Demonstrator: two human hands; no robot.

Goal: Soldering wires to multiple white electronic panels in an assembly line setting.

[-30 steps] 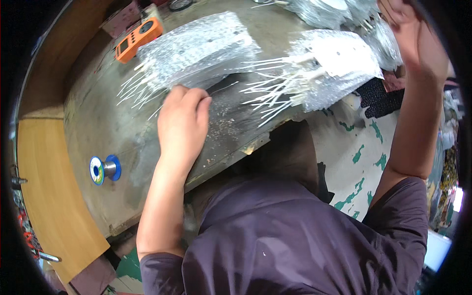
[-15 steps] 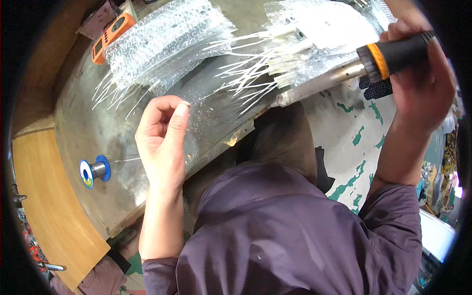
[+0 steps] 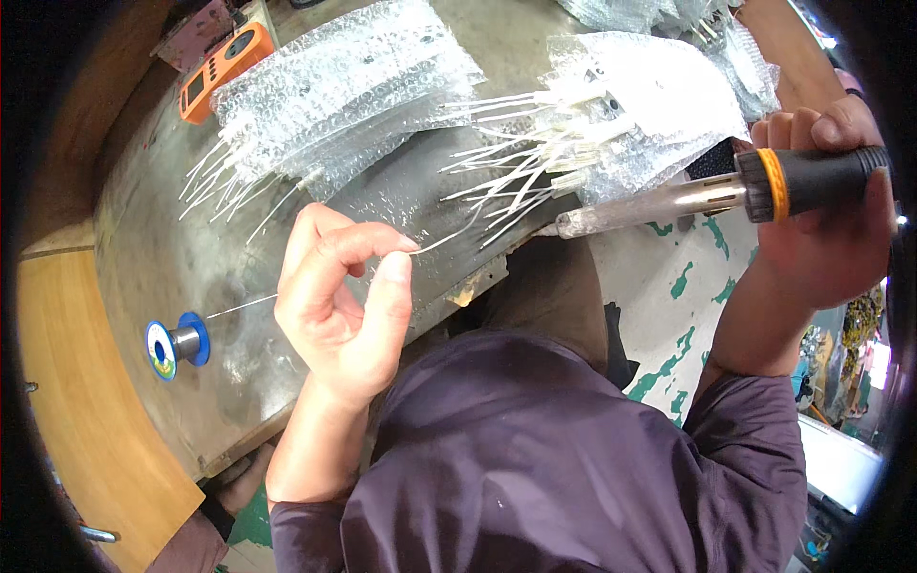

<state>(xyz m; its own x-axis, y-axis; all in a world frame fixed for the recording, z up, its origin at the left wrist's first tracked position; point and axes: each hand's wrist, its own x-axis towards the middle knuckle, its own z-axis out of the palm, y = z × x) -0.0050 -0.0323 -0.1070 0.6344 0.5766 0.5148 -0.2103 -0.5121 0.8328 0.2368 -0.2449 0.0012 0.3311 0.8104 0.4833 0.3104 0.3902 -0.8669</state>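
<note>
My left hand (image 3: 344,296) pinches a thin solder wire (image 3: 449,237) between thumb and fingertips. Behind the hand the wire runs back to a blue-flanged spool (image 3: 189,341) on the metal bench; its front end curves toward several white leads (image 3: 506,191). These leads stick out of a bubble-wrapped bundle (image 3: 659,115). My right hand (image 3: 821,253) grips the black handle of a large soldering iron (image 3: 697,196) with an orange ring. The iron's tip points left, close to the bench edge and below the lead ends. Whether the wire touches a lead, I cannot tell.
A second bubble-wrapped bundle (image 3: 344,86) with white leads lies at the far left, beside an orange handheld device (image 3: 224,72). A wooden board (image 3: 86,382) adjoins the metal bench (image 3: 239,392). Bare skin, apparently another person's arm (image 3: 788,53), shows at the upper right.
My left hand has moved right and slightly nearer, still pinching the solder wire, whose front end now bends. The soldering iron has shifted slightly right and nearer in my right hand.
</note>
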